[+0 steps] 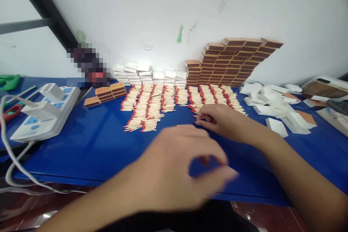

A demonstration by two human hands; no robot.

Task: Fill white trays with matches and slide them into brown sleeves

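In the foreground, my left hand (187,163) hovers over the blue table, slightly blurred. Its fingers are curled, with the thumb close to the index finger; whatever they may hold is hidden. Beyond it, my right hand (217,119) is down at the near edge of the red-tipped matches (206,96), thumb and fingers pinched together. Red match heads poke out beside those fingertips. More matches (146,110) lie in rows to the left, heads mostly facing left. A thin pale edge shows just past my left knuckles, too little to name.
Brown-sided matchboxes (225,65) are stacked against the wall beside white box trays (146,74). Several matchboxes (104,94) sit at left, near a power strip (51,116) with cables. Loose white trays (277,101) are heaped at right. The blue table's (95,152) front edge runs below my hands.
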